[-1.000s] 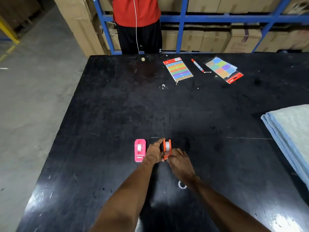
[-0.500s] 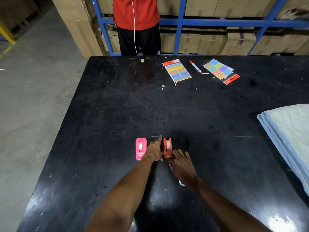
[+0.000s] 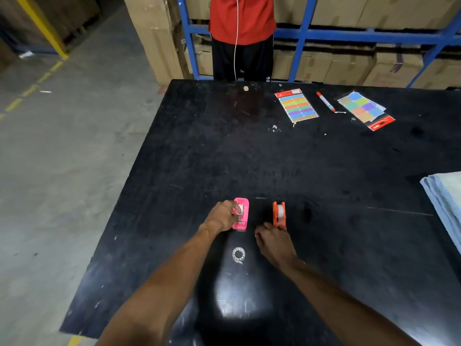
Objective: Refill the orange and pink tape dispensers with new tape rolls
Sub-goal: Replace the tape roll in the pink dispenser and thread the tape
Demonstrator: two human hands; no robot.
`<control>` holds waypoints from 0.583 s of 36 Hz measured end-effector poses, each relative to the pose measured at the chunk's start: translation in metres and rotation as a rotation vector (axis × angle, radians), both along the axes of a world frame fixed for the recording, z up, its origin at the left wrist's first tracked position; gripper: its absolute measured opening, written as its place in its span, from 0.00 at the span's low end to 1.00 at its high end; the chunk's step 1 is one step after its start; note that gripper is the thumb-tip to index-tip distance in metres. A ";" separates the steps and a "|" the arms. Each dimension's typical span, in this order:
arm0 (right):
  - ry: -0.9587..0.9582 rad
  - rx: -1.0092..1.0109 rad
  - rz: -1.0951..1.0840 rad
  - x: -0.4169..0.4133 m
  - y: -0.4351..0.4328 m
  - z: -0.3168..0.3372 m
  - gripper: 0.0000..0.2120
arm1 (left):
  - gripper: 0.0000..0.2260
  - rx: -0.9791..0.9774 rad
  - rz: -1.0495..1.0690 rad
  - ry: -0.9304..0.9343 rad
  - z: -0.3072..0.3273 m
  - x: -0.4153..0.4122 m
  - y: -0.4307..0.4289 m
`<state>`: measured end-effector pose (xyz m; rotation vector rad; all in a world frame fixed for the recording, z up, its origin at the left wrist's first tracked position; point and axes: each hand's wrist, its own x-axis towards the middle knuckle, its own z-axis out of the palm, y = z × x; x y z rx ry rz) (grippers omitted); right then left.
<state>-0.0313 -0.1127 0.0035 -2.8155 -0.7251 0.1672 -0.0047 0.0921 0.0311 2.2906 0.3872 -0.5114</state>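
The pink tape dispenser (image 3: 243, 214) lies on the black table (image 3: 324, 183) with a white roll in it. My left hand (image 3: 222, 217) grips its left side, fingers on the roll. The orange tape dispenser (image 3: 279, 214) stands upright to the right, a white tape roll seated in it. My right hand (image 3: 273, 242) rests on the table just in front of the orange dispenser, fingertips near its base, fingers apart and holding nothing. A clear, nearly empty tape core (image 3: 238, 254) lies flat on the table between my forearms.
At the far edge lie two packs of coloured sticky tabs (image 3: 296, 107) (image 3: 365, 109) and a red marker (image 3: 325, 101). A folded blue-grey cloth (image 3: 446, 198) lies at the right edge. A person in a red shirt (image 3: 242, 33) stands behind the table, before blue shelving with cardboard boxes.
My left hand has left the orange dispenser and moved left onto the pink one. My right hand has let go of the orange dispenser and drawn back. The core is now uncovered.
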 end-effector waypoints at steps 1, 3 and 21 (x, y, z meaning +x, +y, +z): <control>0.017 0.003 0.000 0.002 0.005 0.002 0.03 | 0.06 0.006 0.004 -0.045 -0.004 -0.002 0.006; 0.046 0.031 -0.006 0.008 0.012 0.005 0.04 | 0.13 0.024 0.000 -0.113 -0.005 -0.006 0.015; 0.144 -0.022 -0.093 0.067 0.071 -0.007 0.18 | 0.57 -0.084 -0.168 0.125 -0.034 0.015 0.036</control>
